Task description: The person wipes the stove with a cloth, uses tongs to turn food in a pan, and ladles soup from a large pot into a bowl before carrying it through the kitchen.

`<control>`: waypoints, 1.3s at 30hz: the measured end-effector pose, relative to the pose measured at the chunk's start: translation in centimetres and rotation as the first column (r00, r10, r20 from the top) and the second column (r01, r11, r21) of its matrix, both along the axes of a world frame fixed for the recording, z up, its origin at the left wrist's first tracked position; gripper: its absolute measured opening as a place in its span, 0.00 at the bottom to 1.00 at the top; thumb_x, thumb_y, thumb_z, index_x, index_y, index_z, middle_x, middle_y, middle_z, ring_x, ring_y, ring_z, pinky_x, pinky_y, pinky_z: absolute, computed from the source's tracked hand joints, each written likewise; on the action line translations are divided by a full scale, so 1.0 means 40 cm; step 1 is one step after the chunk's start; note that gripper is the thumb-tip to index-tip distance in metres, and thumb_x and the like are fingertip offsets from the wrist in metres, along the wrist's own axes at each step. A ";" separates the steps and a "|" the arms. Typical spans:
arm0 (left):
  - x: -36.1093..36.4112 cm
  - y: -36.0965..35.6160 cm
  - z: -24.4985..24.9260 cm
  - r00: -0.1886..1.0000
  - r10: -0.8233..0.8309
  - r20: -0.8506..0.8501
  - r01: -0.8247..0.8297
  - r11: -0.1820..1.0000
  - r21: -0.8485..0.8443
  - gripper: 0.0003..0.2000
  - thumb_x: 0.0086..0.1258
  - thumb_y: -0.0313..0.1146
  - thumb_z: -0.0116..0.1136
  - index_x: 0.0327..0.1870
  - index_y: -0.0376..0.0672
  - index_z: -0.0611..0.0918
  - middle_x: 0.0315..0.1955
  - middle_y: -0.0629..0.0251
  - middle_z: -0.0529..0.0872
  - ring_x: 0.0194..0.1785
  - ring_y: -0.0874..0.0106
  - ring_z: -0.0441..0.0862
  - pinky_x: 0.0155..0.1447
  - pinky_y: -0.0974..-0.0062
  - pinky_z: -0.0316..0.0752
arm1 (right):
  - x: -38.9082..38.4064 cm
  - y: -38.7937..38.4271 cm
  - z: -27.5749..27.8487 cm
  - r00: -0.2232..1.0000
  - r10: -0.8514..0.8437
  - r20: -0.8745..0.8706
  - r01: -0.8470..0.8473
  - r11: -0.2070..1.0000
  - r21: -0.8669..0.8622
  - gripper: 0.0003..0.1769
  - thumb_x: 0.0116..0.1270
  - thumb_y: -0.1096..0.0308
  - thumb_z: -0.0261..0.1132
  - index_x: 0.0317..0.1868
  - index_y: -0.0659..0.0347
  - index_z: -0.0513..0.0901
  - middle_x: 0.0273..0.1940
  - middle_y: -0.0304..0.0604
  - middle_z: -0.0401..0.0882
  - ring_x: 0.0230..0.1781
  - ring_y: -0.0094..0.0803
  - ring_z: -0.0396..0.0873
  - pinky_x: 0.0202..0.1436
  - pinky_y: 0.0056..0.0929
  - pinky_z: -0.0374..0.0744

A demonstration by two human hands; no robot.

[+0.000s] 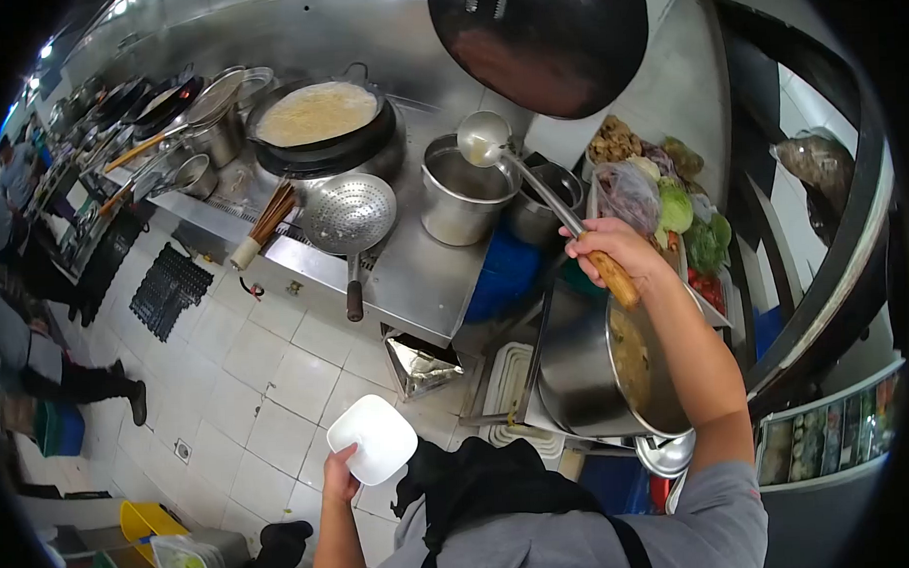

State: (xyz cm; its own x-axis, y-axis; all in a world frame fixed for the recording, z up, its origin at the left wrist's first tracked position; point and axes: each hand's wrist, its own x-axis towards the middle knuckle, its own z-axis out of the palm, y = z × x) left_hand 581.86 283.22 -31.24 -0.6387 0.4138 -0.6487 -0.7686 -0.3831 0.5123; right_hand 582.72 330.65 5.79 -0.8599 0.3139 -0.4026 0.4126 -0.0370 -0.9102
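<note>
My left hand (341, 475) grips a white rounded-square dish (373, 440) by its near edge, thumb on top, above the tiled floor. My right hand (616, 253) is wrapped round the wooden handle of a long metal ladle (557, 202). The ladle's bowl hangs tilted over the far rim of a steel pot (464, 216) on the counter, with a little pale residue or liquid in it. Below my right forearm stands a large steel stockpot (577, 365) with brownish contents.
A wok (318, 113) of pale yellow liquid sits on the stove, with a perforated skimmer (350, 215) and bamboo brush (264, 226) in front. A black wok (541, 41) hangs overhead. Vegetables (675, 208) fill a crate at right. A co-worker (36, 344) stands at far left.
</note>
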 end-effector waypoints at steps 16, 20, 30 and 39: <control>0.026 0.090 -0.004 0.972 -0.210 0.103 0.217 0.975 -0.056 0.26 0.65 0.29 0.56 0.65 0.37 0.69 0.54 0.56 0.79 0.57 0.57 0.79 0.61 0.58 0.75 | 0.541 0.014 0.060 0.913 -0.321 -0.253 0.141 0.828 -0.542 0.27 0.52 0.77 0.58 0.56 0.73 0.67 0.32 0.45 0.69 0.13 0.26 0.67 0.09 0.23 0.66; 0.037 0.147 0.014 0.952 -0.296 0.076 0.303 0.948 -0.094 0.26 0.65 0.30 0.57 0.65 0.36 0.70 0.54 0.56 0.80 0.57 0.56 0.79 0.61 0.58 0.75 | 0.796 -0.009 0.113 0.906 -0.408 -0.114 0.399 0.912 -0.100 0.21 0.47 0.78 0.58 0.46 0.72 0.73 0.20 0.41 0.70 0.07 0.21 0.63 0.09 0.18 0.63; 0.108 0.362 0.106 0.913 -0.407 0.022 0.406 0.902 -0.148 0.26 0.67 0.30 0.55 0.66 0.34 0.68 0.56 0.55 0.79 0.58 0.58 0.78 0.63 0.60 0.74 | 1.078 0.125 0.064 0.839 -0.244 0.486 -0.249 0.622 0.742 0.17 0.54 0.78 0.60 0.47 0.68 0.75 0.23 0.55 0.76 0.24 0.44 0.80 0.29 0.41 0.75; 0.267 0.418 0.111 0.933 -0.354 0.066 0.359 0.924 -0.128 0.24 0.69 0.32 0.55 0.65 0.34 0.69 0.55 0.55 0.79 0.57 0.59 0.79 0.62 0.60 0.75 | 0.984 0.274 -0.014 0.633 0.087 0.769 -0.744 0.341 0.574 0.18 0.58 0.79 0.58 0.50 0.71 0.73 0.29 0.59 0.80 0.33 0.57 0.82 0.36 0.48 0.80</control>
State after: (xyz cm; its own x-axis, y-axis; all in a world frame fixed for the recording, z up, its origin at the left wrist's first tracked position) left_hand 592.55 299.93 -26.81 -0.4370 0.5155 -0.7371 -0.8629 -0.0091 0.5053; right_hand 622.07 341.62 5.21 -0.6929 0.4087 -0.5940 0.4819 0.8753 0.0401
